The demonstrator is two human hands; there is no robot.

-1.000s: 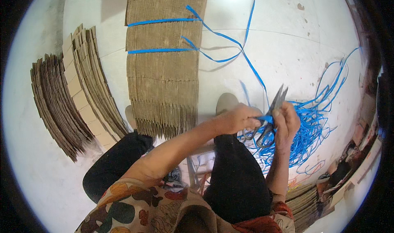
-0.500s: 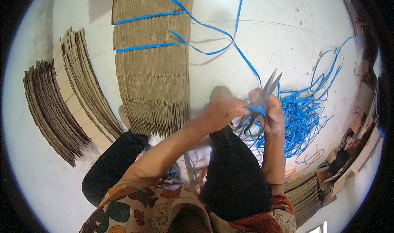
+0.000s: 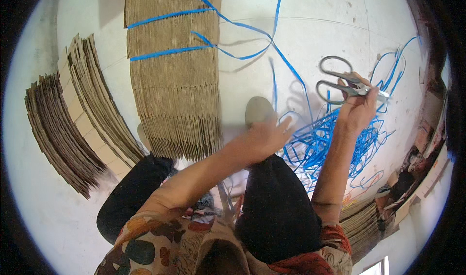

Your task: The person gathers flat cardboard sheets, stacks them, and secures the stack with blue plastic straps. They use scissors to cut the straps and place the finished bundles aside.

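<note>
Scissors (image 3: 345, 79) with dark looped handles are in my right hand (image 3: 359, 105), which grips them around the blades. The handle loops point away to the upper left. My left hand (image 3: 269, 135) is above my right knee, closed on a thin blue strap (image 3: 274, 83) whose free end sticks up past the fingers. That hand is slightly blurred. A tangled heap of blue strap (image 3: 335, 139) lies on the floor beneath and beside my right forearm. To the left, a long row of stacked brown cardboard pieces (image 3: 174, 81) has two blue straps (image 3: 170, 18) lying across it.
More cardboard stacks (image 3: 63, 134) stand at the far left. Loose blue strap (image 3: 289, 66) runs over the pale floor (image 3: 320, 37) right of the row. Cardboard and clutter (image 3: 403, 183) line the right side. A shoe (image 3: 258, 111) shows beyond my left hand.
My right hand has moved away to the right and forward, with the scissors turned so that their handles point outward. The left hand has parted from them, with a strap end now standing above it.
</note>
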